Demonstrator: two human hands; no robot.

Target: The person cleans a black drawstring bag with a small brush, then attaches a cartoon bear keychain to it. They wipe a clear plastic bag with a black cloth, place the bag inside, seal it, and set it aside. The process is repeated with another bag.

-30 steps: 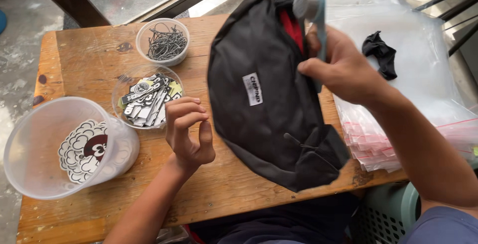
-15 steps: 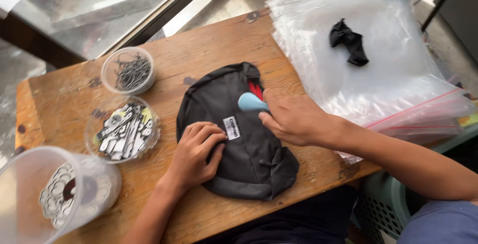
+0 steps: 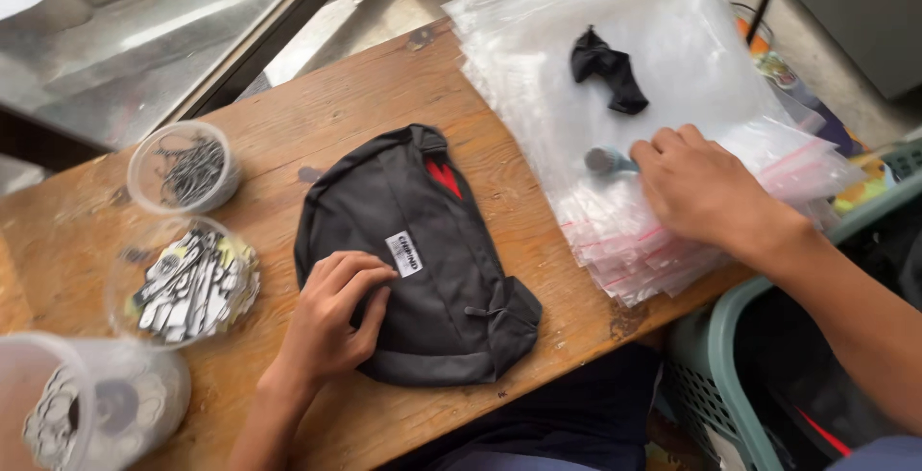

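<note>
Lying flat near the middle of the wooden table (image 3: 288, 135), the black waist bag (image 3: 432, 269) shows a small white label and a red patch toward its 12 o'clock end. I see my left hand (image 3: 331, 322) resting on the bag at its 8 o'clock side, the fingers bent and spread loosely, pressing on the fabric beside the label and not closed around anything. My right hand (image 3: 706, 188) is at 3 o'clock from the bag, palm down on the stack of clear zip bags (image 3: 672, 58); its fingertips touch a small tool with a blue handle and grey round head (image 3: 607, 160), but I cannot tell if the fingers really grip it. On the same stack, toward 12 o'clock from this hand, lies a small black crumpled piece (image 3: 607, 70). At 9 o'clock from the bag stand three clear plastic cups: one with dark wire hooks (image 3: 187, 169), one with silver-grey flat tags (image 3: 187, 284), and one blurred at the table corner (image 3: 91, 409). A green basket (image 3: 715, 337) stands at 4 o'clock, beside the table.
</note>
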